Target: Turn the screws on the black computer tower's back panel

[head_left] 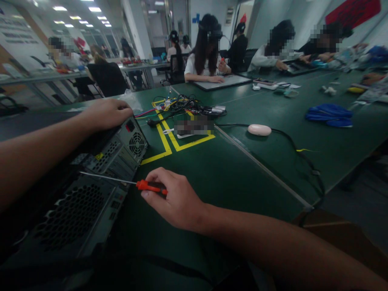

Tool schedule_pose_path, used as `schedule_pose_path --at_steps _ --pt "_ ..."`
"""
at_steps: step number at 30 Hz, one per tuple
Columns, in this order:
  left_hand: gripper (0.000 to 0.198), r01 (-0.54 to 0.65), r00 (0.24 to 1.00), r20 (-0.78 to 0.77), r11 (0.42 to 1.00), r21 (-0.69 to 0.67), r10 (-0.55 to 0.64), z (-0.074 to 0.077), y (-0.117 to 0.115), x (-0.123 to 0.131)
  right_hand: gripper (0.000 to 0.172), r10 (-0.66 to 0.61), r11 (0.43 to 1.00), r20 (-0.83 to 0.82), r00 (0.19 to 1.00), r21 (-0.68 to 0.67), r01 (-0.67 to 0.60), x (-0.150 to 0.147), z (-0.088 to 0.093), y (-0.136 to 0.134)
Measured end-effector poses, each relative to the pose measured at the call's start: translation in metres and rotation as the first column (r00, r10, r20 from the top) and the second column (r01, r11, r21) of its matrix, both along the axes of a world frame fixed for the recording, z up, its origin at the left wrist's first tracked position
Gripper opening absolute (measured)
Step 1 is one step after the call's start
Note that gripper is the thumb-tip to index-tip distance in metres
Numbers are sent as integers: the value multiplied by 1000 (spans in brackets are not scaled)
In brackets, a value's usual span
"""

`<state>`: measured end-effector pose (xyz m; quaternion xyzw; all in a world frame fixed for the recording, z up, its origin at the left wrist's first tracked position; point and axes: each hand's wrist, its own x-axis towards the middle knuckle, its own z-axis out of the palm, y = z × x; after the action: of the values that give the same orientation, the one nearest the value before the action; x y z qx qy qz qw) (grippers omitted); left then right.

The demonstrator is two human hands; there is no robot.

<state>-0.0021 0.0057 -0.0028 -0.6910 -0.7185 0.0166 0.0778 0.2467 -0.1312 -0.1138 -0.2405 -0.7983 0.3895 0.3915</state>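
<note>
Right hand pinching a red-orange-and-black-handled metal screwdriver — left hand atop the boxy black-and-grey metal PC case, can't tell if gripping.

No word, brand or number is legible. On the rear of the computer case, among the metal panels, sits a small yellow label; its print is too small to read. Far beyond the case, above it in the view, a pale wall board carries several rows of dark lettering, too blurred to make out. High up and far to the right of the case, a red banner shows large, darker strokes, none decipherable. Beyond the case and to its right, a posted sheet on the back wall is likewise unreadable.
</note>
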Motion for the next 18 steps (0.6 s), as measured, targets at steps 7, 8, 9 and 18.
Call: schedule_pose_path --at_steps 7,8,9,18 --pt "67 -9 1000 21 1000 -8 9 1 0 1 16 1 1000 10 1000 16 -1 1 1 0" --pt "66 -6 1000 19 1000 -9 6 1 0 1 16 3 1000 13 1000 15 -3 1 1 0" --pt "66 -2 1000 17 1000 -10 2 1 -1 1 16 4 1000 16 1000 13 -5 1 2 0" --pt "65 16 1000 27 1000 -4 -16 0 0 -2 15 -7 1000 36 999 12 6 2 4 0"
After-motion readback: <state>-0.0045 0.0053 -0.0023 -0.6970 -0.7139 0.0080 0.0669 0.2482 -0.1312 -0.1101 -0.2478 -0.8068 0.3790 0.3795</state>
